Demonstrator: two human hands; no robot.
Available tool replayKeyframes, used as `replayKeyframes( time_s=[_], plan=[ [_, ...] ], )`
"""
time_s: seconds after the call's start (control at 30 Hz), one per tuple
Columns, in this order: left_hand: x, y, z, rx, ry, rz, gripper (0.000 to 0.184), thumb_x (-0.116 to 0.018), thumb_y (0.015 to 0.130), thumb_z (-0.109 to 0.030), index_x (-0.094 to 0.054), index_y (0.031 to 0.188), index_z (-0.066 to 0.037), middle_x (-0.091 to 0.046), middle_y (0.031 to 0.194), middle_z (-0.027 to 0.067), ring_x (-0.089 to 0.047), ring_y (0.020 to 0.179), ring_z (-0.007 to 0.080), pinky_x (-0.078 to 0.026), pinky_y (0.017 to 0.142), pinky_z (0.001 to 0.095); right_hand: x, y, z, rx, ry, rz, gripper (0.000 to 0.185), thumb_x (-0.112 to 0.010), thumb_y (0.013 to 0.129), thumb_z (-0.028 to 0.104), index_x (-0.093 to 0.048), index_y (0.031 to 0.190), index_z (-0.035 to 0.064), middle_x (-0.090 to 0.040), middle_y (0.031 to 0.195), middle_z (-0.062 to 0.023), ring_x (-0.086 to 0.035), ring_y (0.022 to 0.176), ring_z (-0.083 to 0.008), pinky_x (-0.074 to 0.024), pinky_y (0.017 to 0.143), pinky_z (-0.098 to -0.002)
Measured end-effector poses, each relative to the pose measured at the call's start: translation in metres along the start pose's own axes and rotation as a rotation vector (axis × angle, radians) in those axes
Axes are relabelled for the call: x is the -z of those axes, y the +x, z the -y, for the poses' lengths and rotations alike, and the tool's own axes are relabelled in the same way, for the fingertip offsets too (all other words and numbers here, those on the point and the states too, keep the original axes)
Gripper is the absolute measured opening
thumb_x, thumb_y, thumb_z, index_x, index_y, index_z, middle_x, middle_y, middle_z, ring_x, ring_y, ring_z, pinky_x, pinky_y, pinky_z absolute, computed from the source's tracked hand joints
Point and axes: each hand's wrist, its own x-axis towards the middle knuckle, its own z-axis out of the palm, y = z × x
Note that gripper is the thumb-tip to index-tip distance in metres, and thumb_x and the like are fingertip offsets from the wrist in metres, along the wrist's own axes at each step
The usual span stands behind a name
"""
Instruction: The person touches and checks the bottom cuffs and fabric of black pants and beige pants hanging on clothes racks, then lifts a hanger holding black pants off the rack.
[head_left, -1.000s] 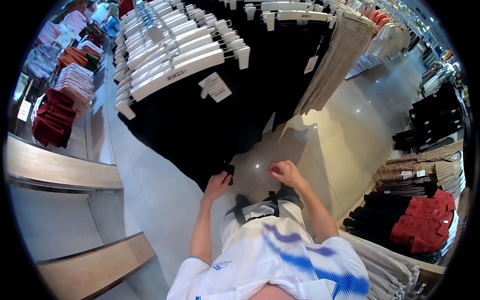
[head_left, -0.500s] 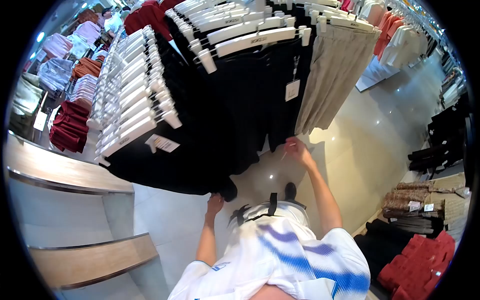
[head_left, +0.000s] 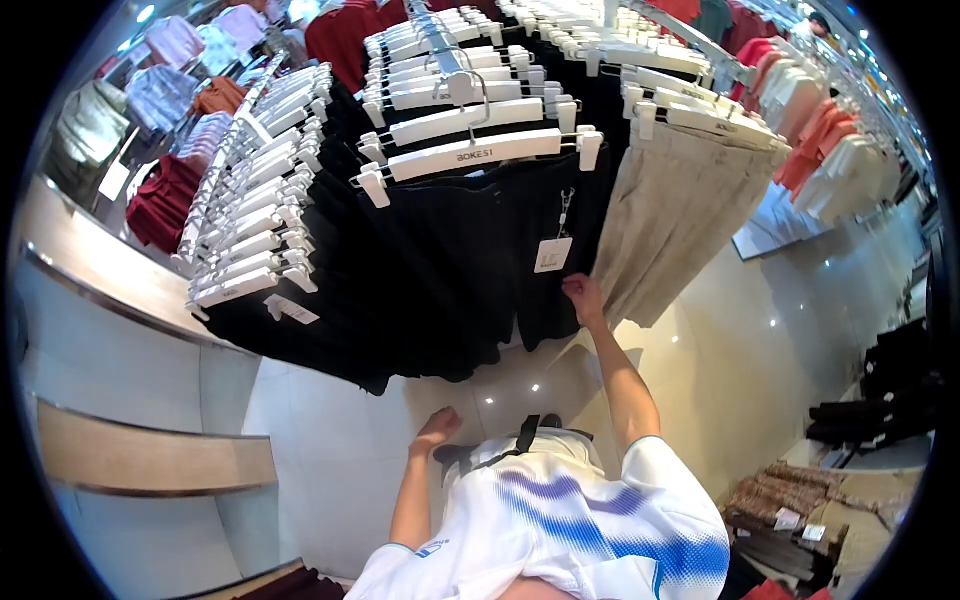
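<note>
1. Off the hem of the left-hand black trousers (head_left: 325, 335) has come the left grip (head_left: 437, 429); the right grip (head_left: 584, 299) now sits nearer the price tag (head_left: 553, 255) on the front black trousers (head_left: 470, 250).
2. Curled nearly closed, the left grip has nothing visible in it, above the floor (head_left: 335, 450) and below the hems.
3. With fingers bent, the right grip is at the front trousers' outer leg edge, on the beige trousers' (head_left: 685, 215) side; I cannot tell whether it pinches cloth.
4. Open floor lies below the hems and past the beige trousers; the shelf's (head_left: 150, 460) edge bounds the left.
5. The front trousers hang from a white hanger (head_left: 475, 157) at the near end of the rail (head_left: 432, 38): long axis downward, waist up, legs toward the floor, waistband running crosswise.
</note>
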Motion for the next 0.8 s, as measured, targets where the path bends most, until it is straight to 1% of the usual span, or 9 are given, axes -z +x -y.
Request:
replayKeyframes(
  time_s=[0.13,0.2,0.23,0.33,0.37,0.43,0.57,0.67,0.8],
  plan=[
    [-0.002,-0.009,-0.008,0.029,0.014,-0.037,0.031,-0.057,0.09,-0.034,-0.057,0.095,-0.003,-0.064,0.092,0.0138,-0.062,0.085,0.0269,-0.048,0.076,0.0359,-0.013,0.001,-0.001,0.082,-0.05,-0.102,0.047,-0.076,0.073,0.014,-0.053,0.11,-0.0015,-0.062,0.093,-0.0139,-0.061,0.085,-0.023,-0.0494,0.076,-0.0328],
    [0.002,-0.015,-0.013,0.042,0.038,-0.047,0.031,-0.057,0.09,-0.034,-0.057,0.094,-0.003,-0.064,0.092,0.0138,-0.062,0.085,0.0276,-0.048,0.075,0.0364,-0.012,0.0,0.01,0.066,-0.076,-0.549,0.052,-0.078,0.071,0.014,-0.05,0.112,-0.0009,-0.056,0.099,-0.0143,-0.058,0.088,-0.0232,-0.0478,0.078,-0.0326],
    [0.004,-0.018,-0.015,0.02,0.016,-0.034,0.031,-0.057,0.09,-0.034,-0.057,0.094,-0.003,-0.063,0.091,0.0142,-0.061,0.084,0.0284,-0.048,0.074,0.0367,-0.01,0.001,0.014,0.155,-0.125,-0.572,0.056,-0.079,0.07,0.013,-0.046,0.114,0.0,-0.05,0.107,-0.0155,-0.054,0.095,-0.0239,-0.0458,0.08,-0.0323],
    [0.007,-0.018,-0.016,-0.03,0.02,-0.045,0.031,-0.057,0.09,-0.034,-0.057,0.093,-0.003,-0.062,0.091,0.0151,-0.061,0.084,0.03,-0.048,0.074,0.037,-0.004,0.007,0.012,0.292,-0.193,-0.663,0.043,-0.077,0.073,0.014,-0.053,0.105,-0.0004,-0.056,0.095,-0.0135,-0.058,0.084,-0.0238,-0.0474,0.074,-0.0336],
    [0.006,-0.017,-0.014,-0.064,0.04,-0.067,0.031,-0.057,0.09,-0.034,-0.057,0.092,-0.003,-0.062,0.09,0.0156,-0.061,0.084,0.0307,-0.047,0.074,0.0369,-0.002,0.007,0.008,0.287,-0.192,-0.661,0.043,-0.077,0.073,0.014,-0.053,0.105,-0.0004,-0.056,0.095,-0.0135,-0.058,0.084,-0.0238,-0.0474,0.074,-0.0336],
    [0.009,-0.013,-0.017,-0.072,0.034,-0.055,0.031,-0.057,0.09,-0.035,-0.057,0.093,-0.003,-0.062,0.091,0.0157,-0.061,0.084,0.0306,-0.047,0.074,0.0369,0.0,0.003,-0.01,-0.005,-0.109,-0.313,0.027,-0.072,0.075,0.014,-0.06,0.095,0.0012,-0.061,0.08,-0.01,-0.061,0.073,-0.0242,-0.0497,0.07,-0.0344],
    [0.024,-0.001,-0.038,-0.116,-0.027,0.008,0.031,-0.057,0.09,-0.034,-0.056,0.092,-0.003,-0.062,0.09,0.0154,-0.061,0.082,0.0286,-0.047,0.073,0.0369,-0.003,-0.026,-0.016,0.088,-0.203,-0.337,0.014,-0.069,0.078,0.014,-0.064,0.087,0.0033,-0.062,0.068,-0.0066,-0.062,0.064,-0.0219,-0.0512,0.067,-0.0331],
    [0.031,0.032,-0.049,-0.146,0.052,0.107,0.031,-0.058,0.089,-0.033,-0.056,0.088,-0.003,-0.061,0.089,0.0163,-0.058,0.087,0.0316,-0.046,0.076,0.0398,0.002,-0.032,-0.004,0.036,-0.105,-0.304,0.023,-0.068,0.079,0.01,-0.061,0.101,0.0046,-0.064,0.08,-0.0078,-0.063,0.074,-0.0207,-0.0512,0.073,-0.0318],
    [0.016,0.091,-0.034,-0.384,0.011,0.007,0.026,-0.059,0.088,-0.028,-0.054,0.088,-0.003,-0.06,0.082,0.0135,-0.059,0.077,0.0258,-0.046,0.069,0.0365,0.011,-0.019,0.049,0.183,0.02,-0.359,0.049,-0.068,0.078,0.005,-0.048,0.122,0.0039,-0.059,0.107,-0.0108,-0.059,0.095,-0.0221,-0.0476,0.085,-0.032]
  ],
)
